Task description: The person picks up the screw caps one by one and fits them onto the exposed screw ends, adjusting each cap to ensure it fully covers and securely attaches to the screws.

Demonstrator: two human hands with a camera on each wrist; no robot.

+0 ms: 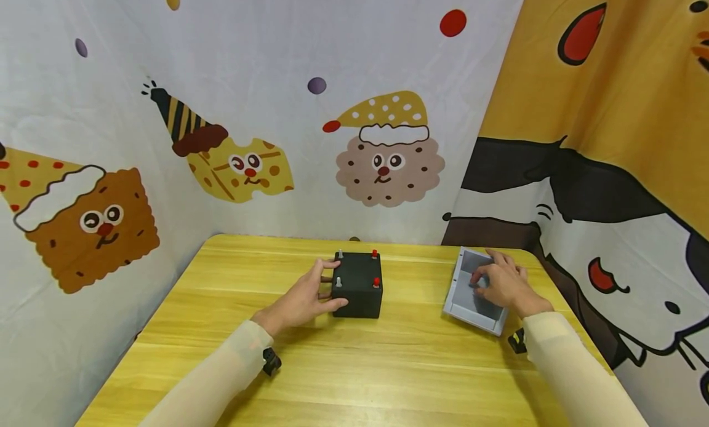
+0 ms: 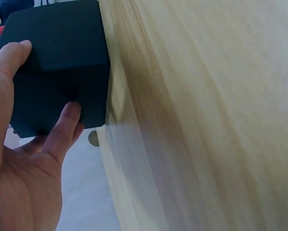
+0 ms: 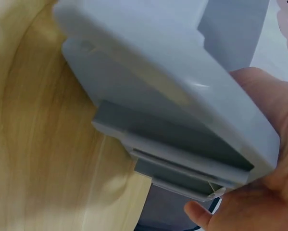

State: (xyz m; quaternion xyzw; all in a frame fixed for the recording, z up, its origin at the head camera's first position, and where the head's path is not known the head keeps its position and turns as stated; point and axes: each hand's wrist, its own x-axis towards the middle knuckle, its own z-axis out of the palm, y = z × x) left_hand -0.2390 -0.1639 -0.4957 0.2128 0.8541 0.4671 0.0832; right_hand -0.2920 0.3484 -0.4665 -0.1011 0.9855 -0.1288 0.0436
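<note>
Pale printed cloth point(image 1: 266, 45) rises behind a wood-grained tabletop point(image 1: 399, 365), on which two objects lie well apart. At right is the hollow grey tray point(image 1: 475, 315), turned askew, its cavity facing up; its thick, smooth walls suggest a stiff, light moulding, best taken by a long wall pinched between thumb and fingers, though the sheen hints at some slipperiness. Near the middle is the black box point(image 1: 360, 270), upright, slightly smaller, with plain flat sides; it looks rigid and probably weightier than the tray, so a wide hold low on two opposite sides should suit it. The left grip point(image 1: 303, 301) holds the box by its left end, thumb on the near side, other fingers on the left side and towards the far corner; this hold appears sound for steadying, less so for lifting, since the right side is unsupported. The right grip point(image 1: 501, 282) reaches over the tray with bent fingers; whether it pinches anything cannot be told. Smallest are the posts on the box top, two red point(image 1: 376, 282) and two pale point(image 1: 339, 282), presumably its most fragile parts and unsuitable as handles.
</note>
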